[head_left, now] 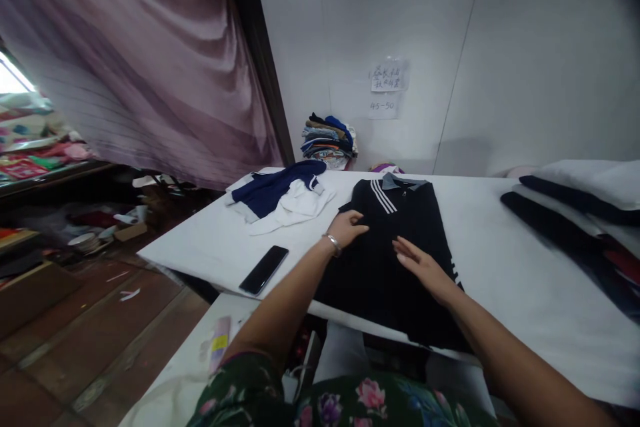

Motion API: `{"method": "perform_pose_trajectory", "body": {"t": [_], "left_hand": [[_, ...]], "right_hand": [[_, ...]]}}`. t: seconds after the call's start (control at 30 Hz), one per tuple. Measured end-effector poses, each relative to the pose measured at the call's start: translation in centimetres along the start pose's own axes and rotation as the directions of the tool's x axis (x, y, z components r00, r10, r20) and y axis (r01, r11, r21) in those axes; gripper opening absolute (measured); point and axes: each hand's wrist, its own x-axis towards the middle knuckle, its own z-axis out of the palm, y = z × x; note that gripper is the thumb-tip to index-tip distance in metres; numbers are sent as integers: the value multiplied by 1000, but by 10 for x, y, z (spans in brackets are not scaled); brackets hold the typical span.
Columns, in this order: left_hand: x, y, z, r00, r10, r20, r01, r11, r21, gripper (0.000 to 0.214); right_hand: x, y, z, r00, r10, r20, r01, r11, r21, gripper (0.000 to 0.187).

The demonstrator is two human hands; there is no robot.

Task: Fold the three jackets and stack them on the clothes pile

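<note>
A black polo shirt [395,227] with a grey collar and white stripes lies flat on the white table [500,260], its hem hanging over the near edge. My left hand [347,227], a bracelet on its wrist, rests on the shirt's left side with fingers curled on the fabric. My right hand [420,267] lies flat and open on the middle of the shirt, fingers stretched out.
A navy and white garment [280,197] lies bunched at the table's far left. A black phone [264,269] sits near the left edge. Folded clothes [327,137] are stacked against the wall. Dark garments [565,213] lie at the right. A pink curtain [150,60] hangs left.
</note>
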Motion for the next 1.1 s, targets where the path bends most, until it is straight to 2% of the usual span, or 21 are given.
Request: {"method": "perform_pose_trajectory", "body": {"t": [0.07,0.13,0.2,0.23,0.27,0.33,0.37,0.43,0.47,0.53,0.6,0.7,0.8,0.87,0.97,1.1], "left_hand": [[-13,9,43,993,-1,116,30,969,-244,36],[-25,9,76,980,-38,193,119,897,-426,37],[-36,3,94,973,-69,221,183,813,-552,42],[-41,-1,97,973,-74,219,192,784,-590,45],[-45,-7,95,975,-72,208,186,775,-604,46],[-54,-20,83,988,-67,136,129,844,-520,41],[-59,-28,72,996,-65,66,87,910,-405,37],[-69,-45,47,995,-44,-91,39,998,-51,32],[-74,-55,34,988,-33,-153,55,989,139,32],[-85,-73,10,971,-74,-229,168,890,425,38],[-96,-88,-9,947,-177,-268,303,767,565,43],[-106,-102,-24,907,-317,-277,421,673,609,48],[-107,-106,-31,862,-437,-257,503,669,547,49],[-105,-105,-35,843,-486,-231,532,686,497,43],[-100,-102,-38,873,-446,-199,487,757,437,26],[-97,-85,-30,948,-293,-126,318,902,293,20]], "right_hand": [[17,-10,13,999,32,-32,-26,984,178,71],[28,-13,22,995,56,-81,-28,950,311,65],[31,-9,27,987,98,-128,-35,905,425,56],[31,-6,28,981,131,-141,-48,877,477,52],[30,-2,27,975,170,-144,-71,850,523,47],[29,4,23,963,236,-129,-118,802,586,37],[29,5,19,958,255,-128,-129,786,605,33],[32,3,11,955,262,-140,-121,773,622,27],[36,-1,6,956,254,-148,-109,773,625,26],[47,-14,-5,961,232,-151,-87,772,630,24],[62,-32,-16,966,211,-147,-67,758,649,24],[90,-63,-33,974,163,-159,-11,732,682,24],[121,-94,-48,973,145,-178,17,728,686,22],[141,-113,-59,971,152,-187,18,728,685,20],[169,-137,-77,962,129,-241,66,745,663,16],[196,-163,-105,942,69,-327,157,772,616,14]]}}
